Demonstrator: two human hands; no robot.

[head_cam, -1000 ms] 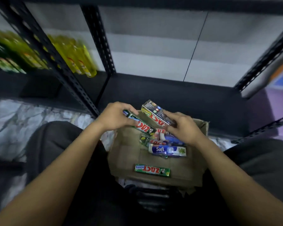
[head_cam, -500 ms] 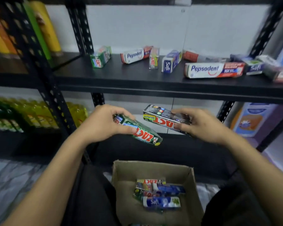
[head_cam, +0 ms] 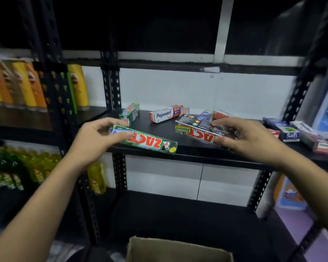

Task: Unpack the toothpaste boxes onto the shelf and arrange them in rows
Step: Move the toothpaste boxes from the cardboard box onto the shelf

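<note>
The green box (head_cam: 146,141) juts past the front edge of the shelf (head_cam: 159,129), pinched by the left hand (head_cam: 95,137). The dark box (head_cam: 203,129) hovers over the shelf, gripped by the right hand (head_cam: 248,140). Let go here, the green one would likely tip off. Either could also knock the loose boxes (head_cam: 164,115) behind.

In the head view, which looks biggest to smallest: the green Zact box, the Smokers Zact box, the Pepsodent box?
Largest: green Zact box and Smokers Zact box, alike, unranked; both nearer the camera.
Smallest: Pepsodent box, farther back.
</note>
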